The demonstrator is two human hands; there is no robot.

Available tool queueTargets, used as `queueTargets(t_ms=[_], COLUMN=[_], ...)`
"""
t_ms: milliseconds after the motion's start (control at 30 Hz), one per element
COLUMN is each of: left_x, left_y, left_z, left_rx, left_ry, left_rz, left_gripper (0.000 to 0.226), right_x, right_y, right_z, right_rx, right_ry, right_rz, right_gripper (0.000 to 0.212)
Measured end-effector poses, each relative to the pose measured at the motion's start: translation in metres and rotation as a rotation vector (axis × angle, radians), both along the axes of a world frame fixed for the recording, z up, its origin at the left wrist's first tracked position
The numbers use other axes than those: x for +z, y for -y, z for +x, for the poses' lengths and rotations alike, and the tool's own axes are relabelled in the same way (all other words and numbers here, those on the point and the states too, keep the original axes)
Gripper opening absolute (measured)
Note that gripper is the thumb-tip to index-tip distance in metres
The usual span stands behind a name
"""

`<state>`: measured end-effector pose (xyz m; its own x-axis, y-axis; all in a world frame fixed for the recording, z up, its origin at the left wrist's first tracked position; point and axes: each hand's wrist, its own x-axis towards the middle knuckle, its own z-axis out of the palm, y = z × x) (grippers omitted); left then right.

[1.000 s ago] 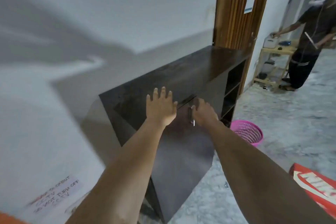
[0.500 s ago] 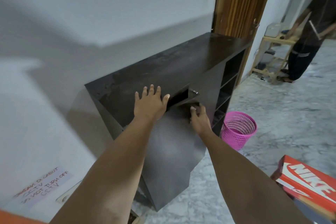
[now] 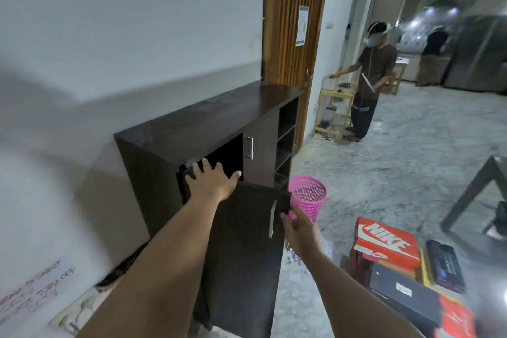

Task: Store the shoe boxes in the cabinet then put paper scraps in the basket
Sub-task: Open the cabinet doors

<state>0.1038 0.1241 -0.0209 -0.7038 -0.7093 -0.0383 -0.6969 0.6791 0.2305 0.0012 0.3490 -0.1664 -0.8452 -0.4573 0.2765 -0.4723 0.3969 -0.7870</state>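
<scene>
The cabinet (image 3: 197, 121) door (image 3: 247, 250) hangs open. The left hand (image 3: 211, 182) lies flat on the door's top edge. The right hand (image 3: 299, 225) touches its side, fingers loose. Shoe boxes (image 3: 386, 241) and the pink basket (image 3: 307, 196) sit right of the cabinet.

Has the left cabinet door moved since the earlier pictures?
Yes. The left cabinet door has swung outward from the cabinet front, exposing its dark inside.

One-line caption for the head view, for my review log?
Left hand on the open cabinet door, right hand by its edge; shoe boxes wait on the floor.
</scene>
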Motion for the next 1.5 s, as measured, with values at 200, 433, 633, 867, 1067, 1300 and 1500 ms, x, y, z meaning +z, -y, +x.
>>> queueTargets(t_ms=[200,433,633,867,1067,1300,1500], left_x=[0.0,-0.005,0.0,0.028,0.054,0.044,0.019], left_y=[-0.053,-0.077,-0.077,-0.068,-0.031,0.032,0.09], left_z=[0.046,0.076,0.08,0.058,-0.006,-0.11,-0.208], left_rx=[-0.071,-0.2,-0.285,-0.256,-0.216,-0.065,-0.037], left_ry=[0.014,-0.006,0.018,0.072,0.111,-0.008,0.02], left_rz=[0.185,0.085,-0.063,-0.213,-0.226,-0.285,-0.232], left_gripper=[0.087,0.079,0.075,0.038,0.027,0.045,0.062], right_x=[-0.004,0.009,0.027,0.055,0.082,0.104,0.092], right_y=[-0.02,-0.025,-0.025,-0.017,0.025,0.097,0.172], right_z=[0.068,0.11,0.103,0.071,-0.002,-0.131,-0.228], right_rx=[0.086,0.108,0.087,0.202,0.272,0.216,0.254], right_ry=[-0.196,0.069,0.294,0.423,0.319,0.184,0.252], right_rz=[0.032,0.001,-0.001,0.174,0.244,0.212,0.241], right_gripper=[0.027,0.037,0.064,0.046,0.045,0.037,0.038])
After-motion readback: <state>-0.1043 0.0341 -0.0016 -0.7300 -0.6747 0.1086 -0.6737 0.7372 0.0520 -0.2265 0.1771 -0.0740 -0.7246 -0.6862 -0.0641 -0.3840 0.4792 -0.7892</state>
